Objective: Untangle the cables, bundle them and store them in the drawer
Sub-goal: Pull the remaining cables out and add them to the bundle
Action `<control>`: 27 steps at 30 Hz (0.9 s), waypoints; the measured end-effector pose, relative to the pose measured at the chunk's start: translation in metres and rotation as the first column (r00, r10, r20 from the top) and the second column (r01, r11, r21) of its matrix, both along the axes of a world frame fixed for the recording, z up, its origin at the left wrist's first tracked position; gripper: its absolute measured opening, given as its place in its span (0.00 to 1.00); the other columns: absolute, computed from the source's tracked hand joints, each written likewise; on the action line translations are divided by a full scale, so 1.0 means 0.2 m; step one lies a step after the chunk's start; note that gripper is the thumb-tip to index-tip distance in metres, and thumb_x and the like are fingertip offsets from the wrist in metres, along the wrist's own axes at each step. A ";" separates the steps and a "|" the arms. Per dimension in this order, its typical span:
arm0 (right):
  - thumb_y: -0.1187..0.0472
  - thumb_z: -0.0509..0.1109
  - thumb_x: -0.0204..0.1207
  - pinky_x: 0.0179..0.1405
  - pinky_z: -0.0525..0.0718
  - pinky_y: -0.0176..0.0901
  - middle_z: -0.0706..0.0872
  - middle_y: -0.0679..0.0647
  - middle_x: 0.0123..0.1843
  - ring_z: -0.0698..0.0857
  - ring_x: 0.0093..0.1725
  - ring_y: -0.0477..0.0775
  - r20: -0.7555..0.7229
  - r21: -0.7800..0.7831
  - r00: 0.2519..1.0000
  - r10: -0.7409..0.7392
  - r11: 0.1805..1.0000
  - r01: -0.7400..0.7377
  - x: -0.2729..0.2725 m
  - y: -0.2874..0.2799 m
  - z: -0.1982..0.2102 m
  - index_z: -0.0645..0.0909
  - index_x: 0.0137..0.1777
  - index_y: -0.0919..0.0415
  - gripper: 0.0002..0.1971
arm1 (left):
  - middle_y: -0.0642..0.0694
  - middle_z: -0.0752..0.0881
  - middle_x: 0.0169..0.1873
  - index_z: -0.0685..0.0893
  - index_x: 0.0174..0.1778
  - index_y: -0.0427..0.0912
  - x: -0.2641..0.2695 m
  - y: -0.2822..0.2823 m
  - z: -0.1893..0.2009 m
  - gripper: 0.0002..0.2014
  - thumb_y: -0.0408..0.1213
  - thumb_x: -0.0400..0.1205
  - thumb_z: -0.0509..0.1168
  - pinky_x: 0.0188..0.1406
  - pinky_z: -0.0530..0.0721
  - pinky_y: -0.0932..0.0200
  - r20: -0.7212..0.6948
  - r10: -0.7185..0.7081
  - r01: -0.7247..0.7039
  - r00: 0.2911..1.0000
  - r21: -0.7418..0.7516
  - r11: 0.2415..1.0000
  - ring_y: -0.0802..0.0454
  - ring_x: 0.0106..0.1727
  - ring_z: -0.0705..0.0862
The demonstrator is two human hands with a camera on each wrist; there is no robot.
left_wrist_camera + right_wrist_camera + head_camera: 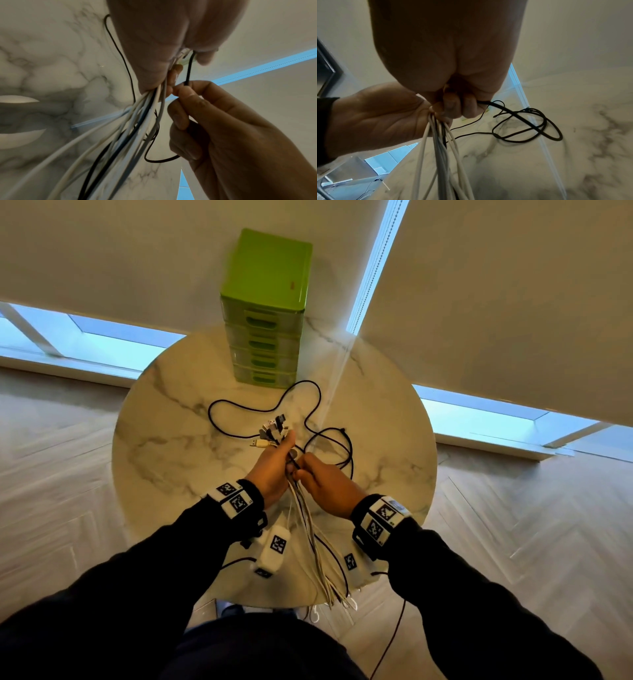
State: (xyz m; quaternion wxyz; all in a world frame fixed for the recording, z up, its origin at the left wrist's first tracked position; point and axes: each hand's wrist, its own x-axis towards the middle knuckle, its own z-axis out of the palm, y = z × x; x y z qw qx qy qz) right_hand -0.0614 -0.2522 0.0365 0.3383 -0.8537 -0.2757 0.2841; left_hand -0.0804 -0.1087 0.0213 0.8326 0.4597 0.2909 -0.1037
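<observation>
Before the drawers [265,350], the left hand [270,470] grips the bundle [305,518]; the right hand [329,484] pinches a black cable [260,402], probably to gather next.

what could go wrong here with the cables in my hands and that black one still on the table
1. The black cable lies in loose loops near the green drawer unit; pulling with the right hand could tighten a knot or snag it.
2. The left hand grips many connector ends; some may slip.
3. The bundle hangs over the table edge and may drag.
</observation>
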 end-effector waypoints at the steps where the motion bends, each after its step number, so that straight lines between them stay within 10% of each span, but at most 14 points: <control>1: 0.56 0.56 0.89 0.42 0.78 0.51 0.84 0.57 0.46 0.82 0.41 0.58 0.002 -0.004 1.000 0.000 1.000 0.000 -0.01 0.01 0.00 0.69 0.54 0.57 0.06 | 0.48 0.64 0.26 0.71 0.33 0.45 0.01 0.00 -0.01 0.21 0.53 0.89 0.59 0.30 0.64 0.56 -0.005 0.004 -0.004 1.000 0.015 1.000 0.53 0.24 0.64; 12: 0.46 0.56 0.89 0.49 0.77 0.41 0.80 0.41 0.38 0.79 0.41 0.43 -0.077 -0.079 0.993 0.092 0.992 -0.098 -0.03 -0.23 -0.08 0.76 0.47 0.52 0.14 | 0.52 0.68 0.23 0.68 0.37 0.46 0.08 0.12 0.09 0.20 0.54 0.91 0.52 0.31 0.81 0.55 0.080 0.227 -0.227 0.971 -0.002 0.974 0.55 0.24 0.72; 17: 0.47 0.56 0.89 0.52 0.73 0.45 0.78 0.42 0.38 0.78 0.41 0.46 -0.204 -0.240 0.977 0.055 0.965 -0.105 0.04 -0.41 -0.15 0.75 0.45 0.49 0.14 | 0.55 0.65 0.22 0.71 0.39 0.48 0.14 0.30 0.22 0.19 0.55 0.91 0.51 0.18 0.60 0.64 0.164 0.284 -0.284 0.945 -0.026 0.958 0.59 0.20 0.60; 22: 0.43 0.54 0.89 0.67 0.72 0.47 0.81 0.59 0.73 0.77 0.74 0.63 -0.101 -0.503 0.994 -0.038 0.864 -0.018 0.30 -0.38 -0.18 0.81 0.63 0.53 0.19 | 0.54 0.65 0.23 0.71 0.40 0.47 0.12 0.35 0.31 0.19 0.54 0.92 0.50 0.18 0.59 0.64 0.256 0.121 -0.152 0.959 0.106 0.983 0.59 0.21 0.60; 27: 0.44 0.58 0.87 0.52 0.79 0.54 0.85 0.62 0.48 0.85 0.51 0.65 0.103 -0.225 0.961 -0.256 0.935 0.273 0.47 -0.06 0.01 0.78 0.47 0.55 0.17 | 0.53 0.66 0.23 0.70 0.36 0.47 0.09 0.24 0.31 0.20 0.52 0.91 0.53 0.23 0.61 0.62 0.242 -0.061 -0.005 0.968 0.262 0.965 0.58 0.22 0.62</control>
